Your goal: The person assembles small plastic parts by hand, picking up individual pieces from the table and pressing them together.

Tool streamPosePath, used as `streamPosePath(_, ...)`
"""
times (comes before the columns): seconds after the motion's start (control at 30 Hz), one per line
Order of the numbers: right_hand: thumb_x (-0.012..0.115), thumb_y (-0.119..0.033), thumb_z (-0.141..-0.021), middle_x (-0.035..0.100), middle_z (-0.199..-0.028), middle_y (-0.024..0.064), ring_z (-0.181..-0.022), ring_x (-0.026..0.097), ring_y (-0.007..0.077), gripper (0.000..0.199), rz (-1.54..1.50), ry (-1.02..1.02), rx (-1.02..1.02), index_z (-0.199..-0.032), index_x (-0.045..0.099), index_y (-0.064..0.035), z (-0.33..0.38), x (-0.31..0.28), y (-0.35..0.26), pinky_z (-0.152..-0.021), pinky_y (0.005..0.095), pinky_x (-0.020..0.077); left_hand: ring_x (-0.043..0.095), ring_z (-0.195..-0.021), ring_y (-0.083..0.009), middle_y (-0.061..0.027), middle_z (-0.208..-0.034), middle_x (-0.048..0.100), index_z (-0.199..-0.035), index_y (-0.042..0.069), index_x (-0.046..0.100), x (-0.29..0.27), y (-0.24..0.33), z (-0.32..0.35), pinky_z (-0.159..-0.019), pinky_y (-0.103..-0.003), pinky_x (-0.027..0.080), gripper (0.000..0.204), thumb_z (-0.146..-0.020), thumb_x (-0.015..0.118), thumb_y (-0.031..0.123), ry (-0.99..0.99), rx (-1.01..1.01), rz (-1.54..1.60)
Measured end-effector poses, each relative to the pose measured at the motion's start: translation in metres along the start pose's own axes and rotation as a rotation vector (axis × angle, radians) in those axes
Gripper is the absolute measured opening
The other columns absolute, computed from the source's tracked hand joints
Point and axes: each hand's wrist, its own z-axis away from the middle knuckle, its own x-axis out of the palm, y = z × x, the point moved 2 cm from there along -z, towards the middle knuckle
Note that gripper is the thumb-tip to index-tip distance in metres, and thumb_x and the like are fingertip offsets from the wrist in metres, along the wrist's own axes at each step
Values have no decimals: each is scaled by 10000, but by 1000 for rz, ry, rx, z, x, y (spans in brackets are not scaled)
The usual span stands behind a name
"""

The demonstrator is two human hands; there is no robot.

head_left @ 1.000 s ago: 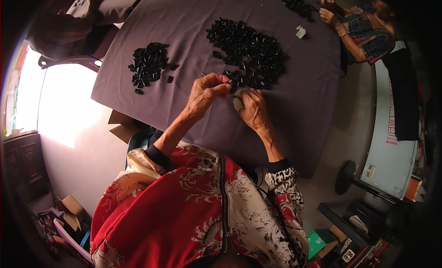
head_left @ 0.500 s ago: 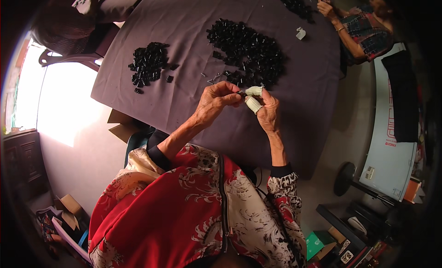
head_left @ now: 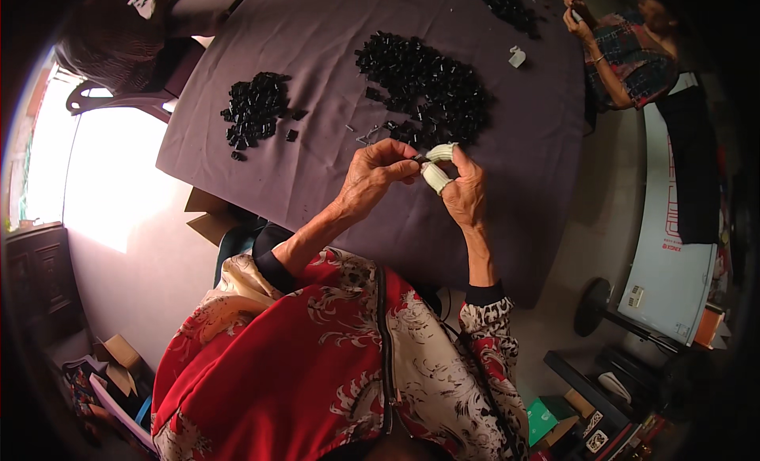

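My left hand (head_left: 372,176) and my right hand (head_left: 459,188) meet above the near middle of a table under a dark purple cloth (head_left: 317,160). Together they pinch a small black part (head_left: 419,156) between their fingertips. White finger cots cover my right thumb and forefinger (head_left: 437,166). Just beyond my hands lies a large heap of small black parts (head_left: 427,85). A smaller heap of black parts (head_left: 257,108) sits to the far left on the cloth.
Another person (head_left: 625,57) works at the table's far right corner, near a third dark heap (head_left: 507,1) and a small white object (head_left: 516,57). A chair (head_left: 119,73) stands at the far left. Cardboard boxes (head_left: 210,215) lie under the near left edge.
My hands have pulled back from the large heap toward me and risen slightly, now holding one small black part between them.
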Motion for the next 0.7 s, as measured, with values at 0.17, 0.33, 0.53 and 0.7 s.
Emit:
streamPosePath(0.17,651,-56,-768,618,-780,10,-713,564,82,134,-713,117,341,-890,598,-38,3,1,12,-698,233,450,540,-710,-80,-16,-784,604,-926,17,587,7,2,-2,-662,-229,450,149,-818,641,105,10,17,-47)
streamPosePath(0.33,623,-85,-798,625,-827,45,-802,584,143,125,-868,178,264,-911,602,-36,3,4,21,-767,282,455,542,-706,-87,-21,-782,602,-920,16,590,14,4,-2,-670,-234,448,131,-811,640,69,18,2,-77)
streamPosePath(0.53,601,-83,-809,626,-933,68,-926,589,194,134,-1103,221,298,-934,607,-35,6,11,24,-865,334,444,539,-703,-86,-25,-799,604,-919,4,590,26,5,-5,-666,-231,448,134,-811,637,68,19,21,-77)
streamPosePath(0.7,588,-59,-818,632,-948,71,-948,583,187,133,-1038,222,270,-946,611,-35,6,12,21,-900,322,417,543,-707,-90,-32,-819,610,-920,-4,590,31,4,-6,-664,-233,454,137,-813,636,70,16,40,-44)
